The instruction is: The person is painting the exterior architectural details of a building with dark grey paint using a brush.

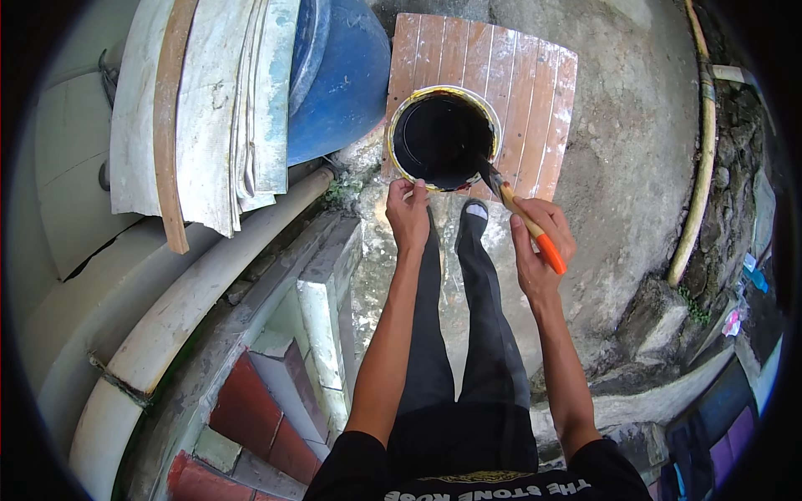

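A round bucket (441,135) with a yellowed rim and dark black liquid inside rests on a worn brown wooden board (526,83). My left hand (408,213) is closed on the bucket's near rim, thumb and fingers pinching it. My right hand (541,242) grips a paintbrush (515,205) with a wooden and orange handle; its dark bristle end dips into the bucket at the right side of the opening.
A blue barrel (338,92) and stacked pale sheets with a wooden strip (167,125) stand at left, above a white pipe (184,334). Broken tile pieces (251,392) lie lower left. Another pipe (700,192) runs along rocks at right. My legs stand on rough concrete (610,167).
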A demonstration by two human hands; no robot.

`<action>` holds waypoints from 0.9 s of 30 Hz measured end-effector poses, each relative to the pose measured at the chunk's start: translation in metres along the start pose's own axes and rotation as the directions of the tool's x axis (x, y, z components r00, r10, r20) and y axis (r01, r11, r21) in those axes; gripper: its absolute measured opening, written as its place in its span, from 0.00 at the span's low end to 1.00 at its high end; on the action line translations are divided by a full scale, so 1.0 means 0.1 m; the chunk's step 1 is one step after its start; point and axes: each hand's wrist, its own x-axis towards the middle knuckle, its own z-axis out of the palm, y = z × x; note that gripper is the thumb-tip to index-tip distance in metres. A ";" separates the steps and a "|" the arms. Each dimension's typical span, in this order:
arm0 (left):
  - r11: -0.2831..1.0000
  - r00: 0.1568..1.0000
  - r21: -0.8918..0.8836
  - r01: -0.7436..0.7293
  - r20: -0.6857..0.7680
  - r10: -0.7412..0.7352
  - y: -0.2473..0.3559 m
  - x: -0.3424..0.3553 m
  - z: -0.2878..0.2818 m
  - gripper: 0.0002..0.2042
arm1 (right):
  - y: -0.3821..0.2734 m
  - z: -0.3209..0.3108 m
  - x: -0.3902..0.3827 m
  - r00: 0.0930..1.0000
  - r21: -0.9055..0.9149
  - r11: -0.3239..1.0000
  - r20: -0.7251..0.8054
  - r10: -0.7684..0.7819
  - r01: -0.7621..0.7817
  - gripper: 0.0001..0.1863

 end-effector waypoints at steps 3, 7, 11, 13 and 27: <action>0.998 0.999 -0.045 0.047 0.011 -0.046 -0.03 -0.20 0.07 0.12 | 0.04 0.12 0.17 0.995 -0.019 0.998 0.078 -0.062 0.064 0.12; 0.988 0.999 -0.146 0.047 0.032 -0.043 -0.21 -0.42 -0.11 0.10 | -0.02 0.47 0.18 0.965 -0.014 1.000 0.263 -0.018 0.023 0.15; 0.971 0.993 -0.213 0.107 0.070 -0.094 -0.29 -0.53 -0.22 0.05 | 0.11 0.81 0.02 0.890 -0.078 0.997 0.456 0.021 0.017 0.18; 0.971 0.994 -0.222 0.087 0.081 -0.070 -0.34 -0.54 -0.26 0.05 | 0.19 0.96 -0.05 0.871 -0.093 0.995 0.491 0.027 0.021 0.20; 0.994 0.999 -0.112 0.020 0.050 -0.015 -0.51 -0.65 -0.28 0.09 | 0.54 1.43 -0.16 0.852 -0.138 0.990 0.522 0.038 0.040 0.31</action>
